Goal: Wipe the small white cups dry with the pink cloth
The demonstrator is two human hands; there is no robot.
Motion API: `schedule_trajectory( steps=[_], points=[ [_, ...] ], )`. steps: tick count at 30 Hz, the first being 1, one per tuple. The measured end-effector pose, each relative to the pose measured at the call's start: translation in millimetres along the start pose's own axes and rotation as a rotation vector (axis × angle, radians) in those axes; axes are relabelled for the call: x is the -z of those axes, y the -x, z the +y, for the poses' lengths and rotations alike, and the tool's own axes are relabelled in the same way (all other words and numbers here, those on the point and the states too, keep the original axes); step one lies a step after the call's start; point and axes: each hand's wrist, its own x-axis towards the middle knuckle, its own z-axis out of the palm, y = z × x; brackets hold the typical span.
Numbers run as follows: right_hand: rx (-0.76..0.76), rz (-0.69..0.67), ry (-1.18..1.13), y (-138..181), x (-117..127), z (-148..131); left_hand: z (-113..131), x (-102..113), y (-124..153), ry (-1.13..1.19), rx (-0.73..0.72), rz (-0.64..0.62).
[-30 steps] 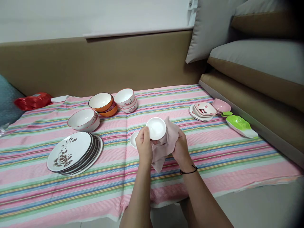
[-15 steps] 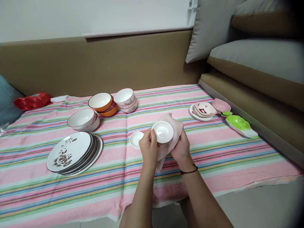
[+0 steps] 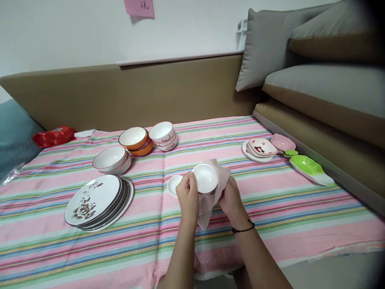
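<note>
My left hand [image 3: 188, 197] is closed on the rim of a small white dish [image 3: 205, 178], held just above the striped cloth. My right hand [image 3: 231, 197] grips a pale pink cloth [image 3: 221, 182] that wraps under and behind the dish. A second small white dish [image 3: 173, 185] lies on the striped cloth just left of my left hand.
A stack of flowered plates [image 3: 98, 196] lies at the left, with a white bowl [image 3: 112, 159], orange bowls [image 3: 134, 140] and white bowls [image 3: 163, 135] behind it. Small pink dishes [image 3: 260, 147] and a green leaf dish [image 3: 309, 168] sit at the right, by the sofa cushions [image 3: 325, 88]. A red bag [image 3: 54, 135] lies far left.
The small dish has been turned and shifted slightly right in my hands, with the pink cloth coming up behind it. The view has tilted upward a little.
</note>
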Motion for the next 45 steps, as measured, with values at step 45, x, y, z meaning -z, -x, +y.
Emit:
schedule_trajectory(
  steps=[45],
  points=[
    [0.525, -0.019, 1.065, 16.0, 30.2, -7.0, -6.2, 28.2, 11.4, -0.354, -0.067, -0.385]
  ],
)
